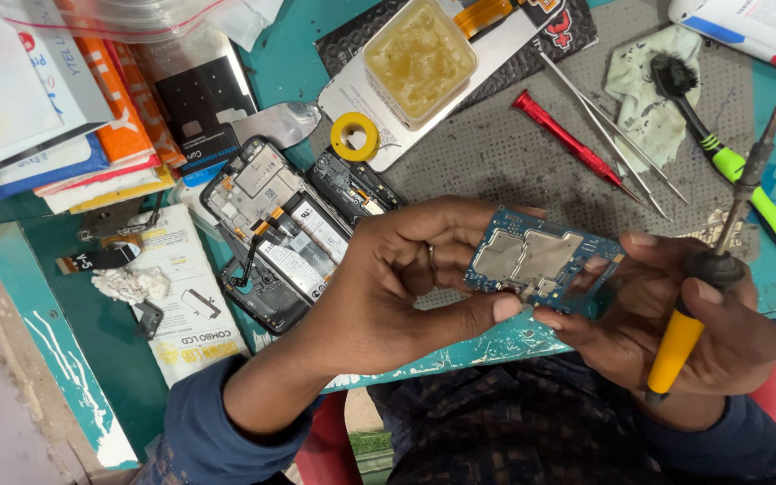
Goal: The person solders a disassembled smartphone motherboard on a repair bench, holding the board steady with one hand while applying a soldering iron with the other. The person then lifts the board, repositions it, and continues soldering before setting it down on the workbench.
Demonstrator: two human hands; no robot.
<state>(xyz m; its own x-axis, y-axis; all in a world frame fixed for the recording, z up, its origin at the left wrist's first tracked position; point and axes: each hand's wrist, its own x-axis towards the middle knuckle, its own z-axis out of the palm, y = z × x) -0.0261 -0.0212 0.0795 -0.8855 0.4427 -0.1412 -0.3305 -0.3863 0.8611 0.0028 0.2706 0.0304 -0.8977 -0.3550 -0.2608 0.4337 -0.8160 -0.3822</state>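
Note:
A blue phone circuit board [541, 265] with silver shields is held between both hands above the table's near edge. My left hand [406, 283] grips its left side with thumb below and fingers behind. My right hand [675, 314] pinches the board's right edge with its fingertips and also holds a yellow-handled soldering iron [711, 269], tip pointing up and away. An opened phone body [271, 233] lies on the table left of my left hand.
On the grey mat [514, 153] lie a red screwdriver [568, 144], metal tweezers [612, 135], a green-handled brush [729, 162], a stained cloth [648, 99], a tub of yellow flux [418, 58] and a yellow tape roll [355, 136]. Boxes [65, 108] are stacked at left.

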